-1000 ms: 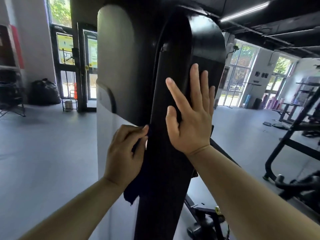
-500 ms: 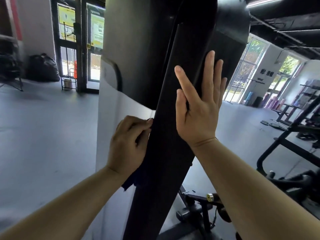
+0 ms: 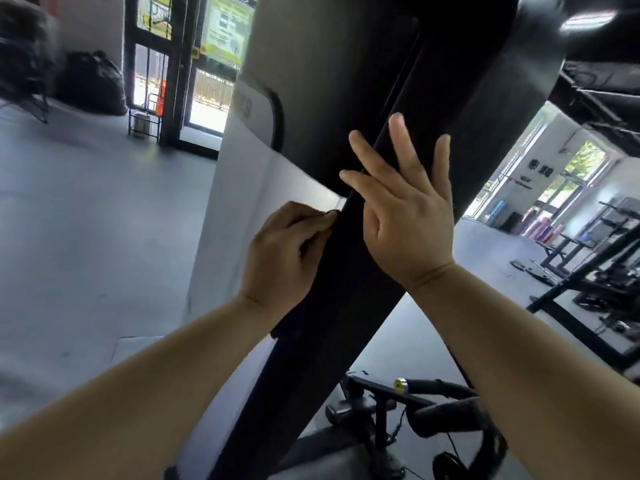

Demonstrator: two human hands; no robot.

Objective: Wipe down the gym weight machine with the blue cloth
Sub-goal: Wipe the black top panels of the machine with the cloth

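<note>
The weight machine fills the middle of the head view: a tall black upright (image 3: pixel 346 323) beside a pale grey side panel (image 3: pixel 242 209). My left hand (image 3: pixel 287 251) grips the dark blue cloth (image 3: pixel 289 323) and holds it against the left edge of the upright, where black meets grey. A corner of the cloth hangs below my wrist; most of it is hidden under the hand. My right hand (image 3: pixel 405 206) lies flat on the upright with its fingers spread, just right of and above the left hand.
Black machine parts with a brass-coloured knob (image 3: pixel 400 384) sit low at the base. Racks and weight benches (image 3: pixel 595 258) stand on the right. Glass doors (image 3: pixel 207 64) and a black bag (image 3: pixel 91 84) are at the far left, across grey floor.
Both hands have slid down the upright together, the left one dragging the cloth along the edge. The camera has tilted, so the machine leans more to the right.
</note>
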